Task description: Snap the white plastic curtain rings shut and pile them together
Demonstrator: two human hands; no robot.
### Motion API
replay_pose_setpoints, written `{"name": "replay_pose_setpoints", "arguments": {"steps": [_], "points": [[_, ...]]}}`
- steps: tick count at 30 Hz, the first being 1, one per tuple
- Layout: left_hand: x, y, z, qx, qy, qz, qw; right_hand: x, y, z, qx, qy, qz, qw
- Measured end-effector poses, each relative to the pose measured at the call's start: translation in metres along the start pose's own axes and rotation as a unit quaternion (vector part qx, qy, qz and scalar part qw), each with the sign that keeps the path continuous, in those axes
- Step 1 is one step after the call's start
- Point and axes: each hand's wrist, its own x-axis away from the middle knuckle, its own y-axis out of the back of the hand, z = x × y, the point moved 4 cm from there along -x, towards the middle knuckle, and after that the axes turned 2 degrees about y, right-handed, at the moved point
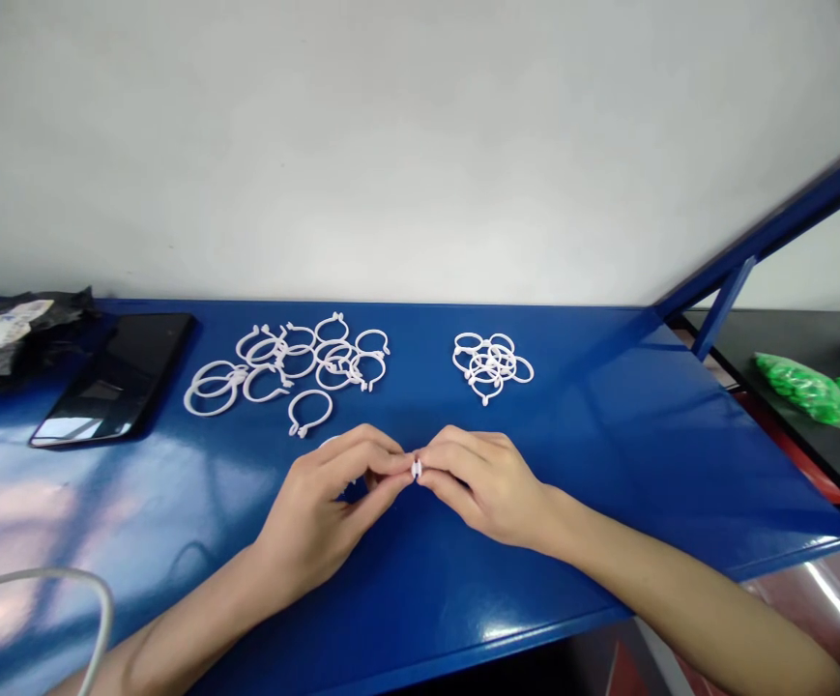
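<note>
My left hand [336, 493] and my right hand [483, 483] meet above the front middle of the blue table. Between their fingertips is a small white plastic ring [417, 469], seen end on. Both hands pinch it, and fingers cover most of it. A bit of white shows behind my left knuckles; what it belongs to is hidden. Beyond my left hand lies a loose spread of white rings [310, 426], several with gaps between their knobbed ends. Past my right hand sits a smaller overlapping cluster of white rings [492, 365].
A black phone [115, 377] and a crumpled black plastic package [20, 333] lie at the left of the blue table [564, 387]. A white cable [104, 609] crosses the lower left. Right of a blue metal frame [724, 304], a bag of green pieces [807, 391] rests on a dark surface.
</note>
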Motion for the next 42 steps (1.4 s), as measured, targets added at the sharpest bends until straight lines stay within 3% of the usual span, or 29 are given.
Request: {"name": "replay_pose_setpoints", "arguments": {"steps": [13,18,22,26,28,31,34,37,42], "points": [[0.011,-0.006,-0.008,-0.087,-0.131,0.018,0.987,0.006,0.002,0.009,0.036,0.013,0.105,0.994],[0.0,0.009,0.005,-0.195,-0.172,0.07,0.963,0.002,-0.003,-0.006,0.079,0.004,0.095,0.992],[-0.012,0.036,0.02,-0.275,-0.123,0.117,0.946,0.001,0.014,-0.03,0.141,-0.07,0.018,0.987],[-0.01,0.048,0.034,-0.267,-0.049,0.216,0.938,0.002,0.044,-0.058,0.247,-0.163,-0.072,0.953],[-0.007,0.048,0.039,-0.256,-0.024,0.24,0.936,0.003,0.053,-0.071,0.28,-0.208,-0.072,0.934],[-0.003,0.045,0.042,-0.245,0.0,0.252,0.936,0.006,0.053,-0.084,0.292,-0.255,-0.025,0.922],[-0.003,0.041,0.035,-0.238,0.011,0.251,0.938,0.007,0.048,-0.088,0.275,-0.265,-0.003,0.924],[-0.004,0.038,0.026,-0.231,0.014,0.246,0.941,0.007,0.045,-0.083,0.269,-0.255,-0.023,0.928],[-0.005,0.03,0.023,-0.225,-0.029,0.233,0.946,0.004,0.035,-0.064,0.241,-0.204,-0.033,0.948]]}}
